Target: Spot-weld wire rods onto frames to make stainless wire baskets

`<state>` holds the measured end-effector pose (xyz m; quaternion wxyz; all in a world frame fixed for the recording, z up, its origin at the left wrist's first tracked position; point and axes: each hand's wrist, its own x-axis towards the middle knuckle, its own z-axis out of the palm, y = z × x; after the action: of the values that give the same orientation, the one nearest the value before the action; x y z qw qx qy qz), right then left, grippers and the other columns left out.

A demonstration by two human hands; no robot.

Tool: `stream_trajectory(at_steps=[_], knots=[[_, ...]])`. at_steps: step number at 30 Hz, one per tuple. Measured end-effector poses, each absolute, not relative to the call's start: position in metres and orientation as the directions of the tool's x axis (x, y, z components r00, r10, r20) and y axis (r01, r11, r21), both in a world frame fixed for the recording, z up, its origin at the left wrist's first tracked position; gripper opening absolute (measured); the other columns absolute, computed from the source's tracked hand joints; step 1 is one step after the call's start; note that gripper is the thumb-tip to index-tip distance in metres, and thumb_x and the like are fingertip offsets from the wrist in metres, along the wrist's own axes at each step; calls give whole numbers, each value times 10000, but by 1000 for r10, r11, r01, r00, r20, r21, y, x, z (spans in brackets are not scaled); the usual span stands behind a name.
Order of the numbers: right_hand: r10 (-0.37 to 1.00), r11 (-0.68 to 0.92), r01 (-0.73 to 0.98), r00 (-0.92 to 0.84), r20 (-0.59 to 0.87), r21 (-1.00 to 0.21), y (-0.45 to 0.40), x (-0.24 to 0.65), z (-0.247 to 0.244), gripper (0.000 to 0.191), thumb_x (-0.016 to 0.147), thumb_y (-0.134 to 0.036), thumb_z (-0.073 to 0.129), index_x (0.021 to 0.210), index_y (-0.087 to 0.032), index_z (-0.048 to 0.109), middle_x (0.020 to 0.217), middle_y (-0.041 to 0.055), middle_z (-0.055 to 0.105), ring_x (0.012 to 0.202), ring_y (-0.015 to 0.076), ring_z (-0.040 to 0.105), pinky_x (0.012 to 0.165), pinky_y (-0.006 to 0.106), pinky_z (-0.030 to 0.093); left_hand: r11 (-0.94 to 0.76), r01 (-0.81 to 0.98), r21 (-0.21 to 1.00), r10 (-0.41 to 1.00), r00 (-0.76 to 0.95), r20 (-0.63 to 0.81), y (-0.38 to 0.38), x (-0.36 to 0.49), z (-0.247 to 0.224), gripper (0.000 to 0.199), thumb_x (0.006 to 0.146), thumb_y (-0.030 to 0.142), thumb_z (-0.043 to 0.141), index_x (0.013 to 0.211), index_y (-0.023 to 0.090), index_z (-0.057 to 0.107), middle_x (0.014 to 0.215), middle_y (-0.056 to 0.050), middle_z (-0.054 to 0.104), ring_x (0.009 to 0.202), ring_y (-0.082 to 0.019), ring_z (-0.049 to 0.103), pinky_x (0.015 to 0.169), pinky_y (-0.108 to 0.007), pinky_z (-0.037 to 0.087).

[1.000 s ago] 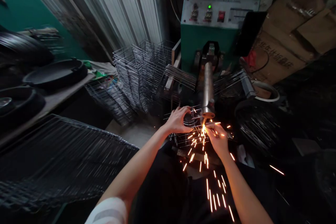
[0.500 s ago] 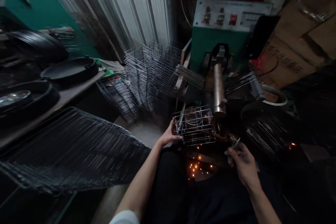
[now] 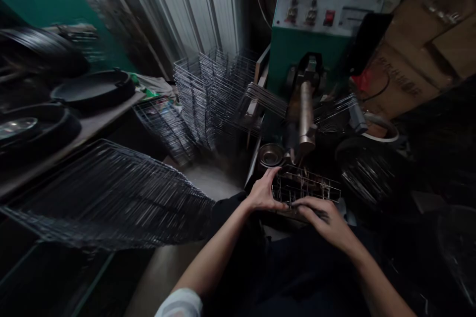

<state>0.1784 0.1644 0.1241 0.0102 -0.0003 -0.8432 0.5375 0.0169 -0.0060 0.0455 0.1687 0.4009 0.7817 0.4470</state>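
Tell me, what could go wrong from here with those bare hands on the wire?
The wires of the small rack could scratch or poke the bare left hand and right hand, close together at its near edge. The rack is near the end of the metal cylinder, so it might knock against it if raised. The piled wire baskets could topple if bumped.
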Motion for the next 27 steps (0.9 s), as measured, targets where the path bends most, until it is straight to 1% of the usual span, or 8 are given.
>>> stream_trajectory(at_steps=[2, 4, 8, 11, 13, 16, 21, 27], knots=[[23, 652, -136, -980, 199, -746, 173, 168, 113, 208, 1000, -275, 521, 1014, -236, 725, 944, 63, 727, 886, 230, 681, 799, 359, 548, 307, 490, 816, 763, -639, 97, 10, 19, 45, 1207, 500, 508, 880, 1508, 278, 257, 1517, -115, 410, 1313, -355, 515, 1080, -519, 450], [-32, 772, -225, -948, 316, -595, 181, 160, 101, 201, 998, -221, 511, 1031, -230, 708, 927, 66, 718, 888, 240, 664, 803, 382, 542, 318, 502, 804, 753, -649, 107, 21, 21, 43, 1217, 491, 499, 882, 1507, 274, 251, 1516, -120, 411, 1297, -365, 527, 1060, -524, 465], [-186, 876, -315, -919, 346, -366, 189, 160, 84, 285, 978, -146, 521, 1226, -199, 651, 1075, 97, 717, 984, 268, 640, 868, 438, 552, 327, 500, 802, 745, -658, 106, 28, 25, 40, 1219, 477, 520, 882, 1500, 298, 257, 1514, -107, 414, 1286, -367, 538, 1052, -520, 472], [-240, 907, -338, -905, 352, -250, 186, 170, 78, 392, 956, -75, 498, 1326, -157, 599, 1183, 120, 698, 1034, 281, 625, 899, 460, 563, 330, 478, 814, 735, -671, 97, 26, 29, 40, 1193, 491, 528, 876, 1495, 308, 270, 1492, -98, 435, 1282, -356, 544, 1047, -512, 476], [-257, 902, -362, -888, 382, -235, 184, 175, 76, 428, 952, -47, 472, 1350, -160, 584, 1195, 115, 698, 1035, 269, 631, 905, 446, 571, 326, 460, 826, 731, -677, 88, 25, 32, 38, 1183, 500, 525, 875, 1494, 310, 272, 1480, -93, 444, 1276, -352, 549, 1040, -511, 481], [-239, 884, -377, -872, 428, -275, 183, 174, 76, 449, 964, -46, 452, 1374, -189, 568, 1194, 102, 701, 1047, 246, 643, 917, 422, 574, 325, 432, 841, 724, -686, 73, 27, 32, 35, 1200, 489, 528, 883, 1498, 315, 270, 1485, -90, 443, 1283, -358, 543, 1048, -518, 472], [-195, 871, -381, -848, 493, -310, 188, 159, 76, 408, 974, -70, 468, 1333, -208, 603, 1159, 99, 713, 1034, 243, 658, 880, 406, 587, 332, 421, 844, 706, -705, 74, 37, 21, 32, 1236, 480, 512, 890, 1513, 279, 254, 1522, -115, 407, 1321, -366, 511, 1092, -528, 434], [-191, 869, -372, -860, 473, -325, 193, 151, 75, 377, 981, -79, 480, 1308, -206, 617, 1167, 97, 713, 1057, 245, 650, 905, 418, 573, 290, 419, 861, 707, -700, 102, 39, 14, 31, 1246, 477, 535, 891, 1515, 259, 260, 1535, -126, 396, 1356, -359, 482, 1122, -524, 411]])
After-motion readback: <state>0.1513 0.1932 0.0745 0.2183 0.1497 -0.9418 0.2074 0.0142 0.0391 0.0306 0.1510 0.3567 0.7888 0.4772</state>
